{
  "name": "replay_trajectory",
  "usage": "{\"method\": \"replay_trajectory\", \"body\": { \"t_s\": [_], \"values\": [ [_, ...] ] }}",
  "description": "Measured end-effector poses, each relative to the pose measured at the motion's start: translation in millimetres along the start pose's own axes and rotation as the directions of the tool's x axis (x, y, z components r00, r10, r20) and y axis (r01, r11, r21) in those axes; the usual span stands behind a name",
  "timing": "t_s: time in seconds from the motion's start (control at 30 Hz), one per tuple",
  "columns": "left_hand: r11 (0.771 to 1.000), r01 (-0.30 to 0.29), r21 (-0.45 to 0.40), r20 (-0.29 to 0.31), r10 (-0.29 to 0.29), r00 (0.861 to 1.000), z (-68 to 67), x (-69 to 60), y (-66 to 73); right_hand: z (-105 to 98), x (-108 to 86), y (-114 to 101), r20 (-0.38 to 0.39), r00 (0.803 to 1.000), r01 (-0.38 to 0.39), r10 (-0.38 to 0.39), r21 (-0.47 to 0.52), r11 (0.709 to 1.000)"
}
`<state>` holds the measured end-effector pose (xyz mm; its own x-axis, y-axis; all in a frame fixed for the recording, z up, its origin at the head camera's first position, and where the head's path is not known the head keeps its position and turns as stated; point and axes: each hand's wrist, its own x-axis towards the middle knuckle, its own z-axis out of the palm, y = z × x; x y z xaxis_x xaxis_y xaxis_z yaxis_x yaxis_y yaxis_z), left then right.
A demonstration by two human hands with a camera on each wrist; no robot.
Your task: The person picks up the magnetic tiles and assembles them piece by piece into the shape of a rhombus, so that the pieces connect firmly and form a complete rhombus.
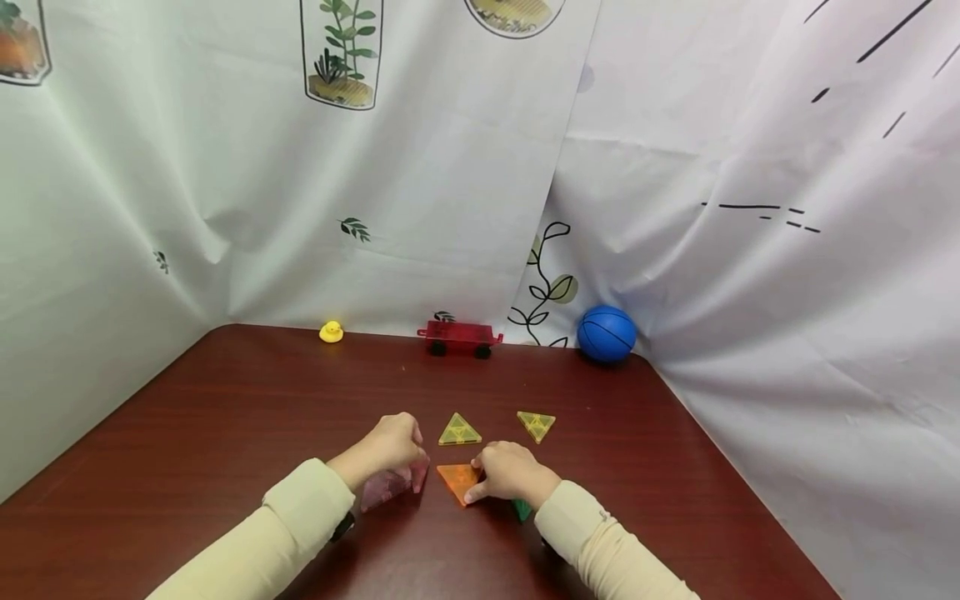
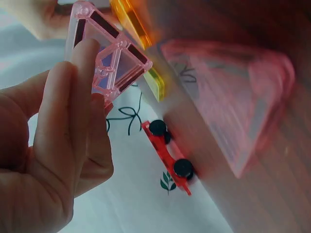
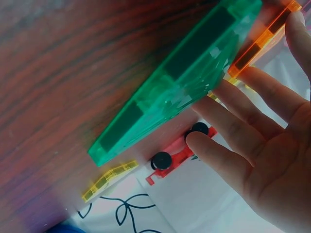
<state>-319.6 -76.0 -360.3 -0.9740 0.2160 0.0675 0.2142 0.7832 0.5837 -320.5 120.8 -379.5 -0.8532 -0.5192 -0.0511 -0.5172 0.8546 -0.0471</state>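
My left hand pinches a pink triangular magnetic tile, tilted up off the table. Beside it a second pink triangular tile lies on the table, blurred in the left wrist view. Thumb and index finger of my right hand grip an orange triangular tile at its edges; the hand covers part of it. Under that palm lies a green triangular tile, mostly hidden in the head view. Two yellow triangular tiles lie beyond the hands, one in the middle and another to the right.
Along the back edge of the dark red wooden table stand a yellow rubber duck, a red toy wagon base with black wheels and a blue ball. White printed cloth hangs behind and at both sides.
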Motion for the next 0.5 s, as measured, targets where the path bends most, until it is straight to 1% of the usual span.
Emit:
{"method": "replay_trajectory", "body": {
  "t_s": [0.03, 0.1, 0.2, 0.27, 0.43, 0.5],
  "values": [
    [1.000, -0.013, 0.014, -0.003, 0.013, 1.000, 1.8, -1.4, 2.0, -0.1, 0.2, 0.0, -0.001, 1.000, -0.001, 0.001, 0.000, 1.000],
    [1.000, -0.016, -0.011, 0.009, 0.016, 1.000, 5.7, -4.3, 5.1, -0.1, 0.7, 0.0, -0.002, 1.000, -0.002, 0.002, -0.004, 1.000],
    [0.997, 0.005, -0.077, 0.026, -0.003, 1.000, 12.0, -7.4, 7.6, 0.1, 1.1, -0.2, -0.003, 1.000, -0.004, 0.004, -0.012, 1.000],
    [0.995, 0.012, -0.101, 0.028, -0.009, 1.000, 14.4, -9.4, 8.4, 0.5, 1.0, -0.4, -0.002, 1.000, -0.003, 0.003, -0.020, 1.000],
    [0.991, 0.023, -0.135, 0.026, -0.020, 0.999, 19.0, -12.4, 10.9, -0.1, -0.5, -0.5, -0.001, 1.000, 0.001, -0.001, -0.022, 1.000],
    [0.989, 0.028, -0.148, 0.035, -0.023, 0.999, 22.1, -12.8, 13.2, -0.7, -0.9, -0.2, -0.001, 1.000, 0.001, -0.001, -0.025, 1.000]
  ]
}}
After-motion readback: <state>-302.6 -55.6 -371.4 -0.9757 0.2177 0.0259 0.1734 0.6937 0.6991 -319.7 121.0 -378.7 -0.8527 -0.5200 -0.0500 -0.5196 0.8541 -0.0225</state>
